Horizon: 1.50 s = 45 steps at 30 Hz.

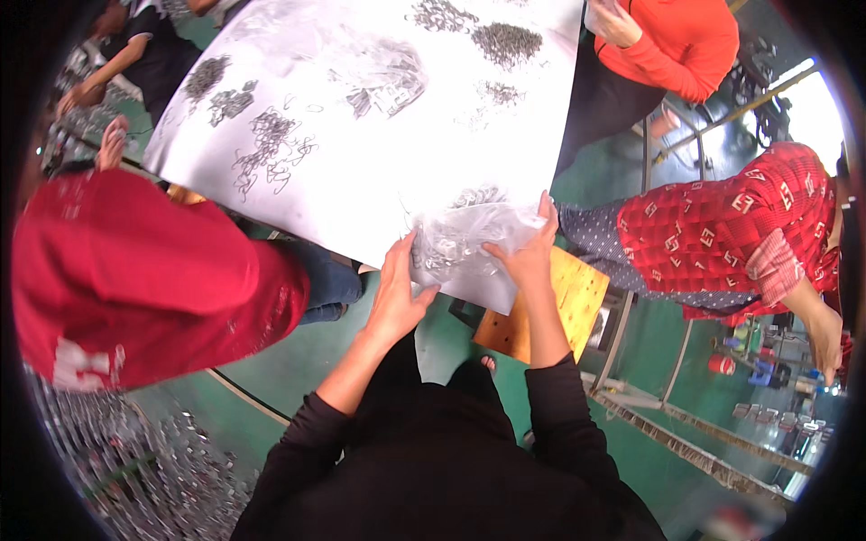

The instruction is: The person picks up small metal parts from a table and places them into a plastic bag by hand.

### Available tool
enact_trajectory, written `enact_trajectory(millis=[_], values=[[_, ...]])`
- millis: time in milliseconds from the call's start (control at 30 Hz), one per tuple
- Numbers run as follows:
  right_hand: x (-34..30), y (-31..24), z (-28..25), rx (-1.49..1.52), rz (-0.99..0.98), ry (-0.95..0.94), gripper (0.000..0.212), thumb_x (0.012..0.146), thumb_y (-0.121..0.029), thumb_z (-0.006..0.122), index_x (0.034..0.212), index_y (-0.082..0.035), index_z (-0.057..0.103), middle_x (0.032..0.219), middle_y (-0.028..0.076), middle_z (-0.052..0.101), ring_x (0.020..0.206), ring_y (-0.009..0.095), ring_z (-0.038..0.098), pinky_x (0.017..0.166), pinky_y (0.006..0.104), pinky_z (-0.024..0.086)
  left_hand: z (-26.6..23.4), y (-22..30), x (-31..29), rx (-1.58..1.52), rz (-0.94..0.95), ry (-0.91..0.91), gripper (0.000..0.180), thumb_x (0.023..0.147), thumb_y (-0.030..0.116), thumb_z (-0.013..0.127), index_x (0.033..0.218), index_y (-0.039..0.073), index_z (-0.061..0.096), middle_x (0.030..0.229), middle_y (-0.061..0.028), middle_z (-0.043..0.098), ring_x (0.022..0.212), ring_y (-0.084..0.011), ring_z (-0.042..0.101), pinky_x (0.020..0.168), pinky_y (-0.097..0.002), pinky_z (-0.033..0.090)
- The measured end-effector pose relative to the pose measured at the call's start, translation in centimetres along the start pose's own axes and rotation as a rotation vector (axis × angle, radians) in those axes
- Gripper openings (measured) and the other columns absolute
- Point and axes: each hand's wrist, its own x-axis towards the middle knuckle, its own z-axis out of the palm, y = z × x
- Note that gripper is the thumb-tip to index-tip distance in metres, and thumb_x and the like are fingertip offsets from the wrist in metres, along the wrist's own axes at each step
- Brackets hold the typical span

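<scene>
Green workshop floor surrounds a white counter (379, 171) strewn with heaps of small metal parts (507, 42). At its near edge lies a clear plastic bag (465, 242) of such parts; the left hand (397, 293) and right hand (528, 252) each clutch a side. They seem to be gathering it; lifting needs firm support underneath. No labels show.

Small metal parts inside clear plastic bag (465, 242): shape too fine to tell; left hand (397, 293) fingertips hidden behind bag; right hand (530, 252) thumb under bag fold; tabletop (361, 162) far end cut by top edge; grey piles (271, 135) on it blurred, kind unclear; lower-left metal heap (153, 469) smeared by lens rim
</scene>
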Motion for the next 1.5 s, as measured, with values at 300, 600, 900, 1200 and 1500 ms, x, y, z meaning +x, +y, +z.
enact_trajectory(millis=[300, 600, 900, 1200, 1500], values=[[-0.3, -0.1, 0.2, 0.335, 0.268, -0.086, 0.039, 0.059, 0.008, 0.064, 0.096, -0.002, 0.058, 0.091, 0.012, 0.058, 0.087, 0.025, 0.058, 0.076, 0.0305, 0.045, -0.2, 0.2, 10.2, 0.217, 0.135, -0.384, 0.101, 0.056, 0.018, 0.076, 0.136, 0.014, 0.015, 0.139, -0.0156, 0.020, 0.128, -0.0396, 0.014, 0.101, -0.0559, 0.016], [3.3, -7.5, -2.0, 0.196, -0.105, -0.303, 0.031, 0.059, 0.005, 0.060, 0.088, -0.002, 0.053, 0.090, 0.012, 0.052, 0.085, 0.030, 0.054, 0.073, 0.0326, 0.045, 4.2, -2.2, 13.7, 0.167, 0.495, -0.368, 0.053, 0.065, 0.023, 0.065, 0.113, 0.009, 0.050, 0.124, -0.0123, 0.043, 0.120, -0.0319, 0.033, 0.100, -0.0468, 0.023], [2.8, -10.2, -9.3, -0.100, -0.248, 0.050, 0.052, 0.064, -0.011, 0.069, 0.112, -0.007, 0.049, 0.109, 0.011, 0.050, 0.099, 0.030, 0.049, 0.082, 0.0386, 0.040, 3.6, 0.3, 15.3, 0.054, 0.366, -0.316, 0.040, 0.064, 0.014, 0.064, 0.103, 0.007, 0.055, 0.105, -0.0102, 0.054, 0.105, -0.0288, 0.044, 0.094, -0.0441, 0.030], [2.8, 0.1, -3.3, -0.132, 0.506, 0.106, 0.048, 0.062, -0.014, 0.072, 0.106, -0.016, 0.054, 0.096, 0.012, 0.049, 0.094, 0.031, 0.047, 0.080, 0.0398, 0.038, -1.0, 3.8, 14.9, 0.262, 0.226, -0.590, 0.057, 0.063, 0.008, 0.066, 0.117, 0.006, 0.047, 0.124, -0.0122, 0.041, 0.120, -0.0296, 0.034, 0.097, -0.0465, 0.026], [-0.8, -0.4, 0.9, -0.233, 0.368, 0.268, 0.027, 0.066, -0.010, 0.068, 0.090, -0.011, 0.058, 0.086, 0.006, 0.054, 0.086, 0.023, 0.051, 0.071, 0.0377, 0.034, -4.3, 13.2, 18.9, -0.073, 0.406, -0.526, 0.047, 0.070, -0.008, 0.047, 0.115, 0.003, 0.049, 0.117, -0.0162, 0.050, 0.112, -0.0311, 0.045, 0.095, -0.0360, 0.035]])
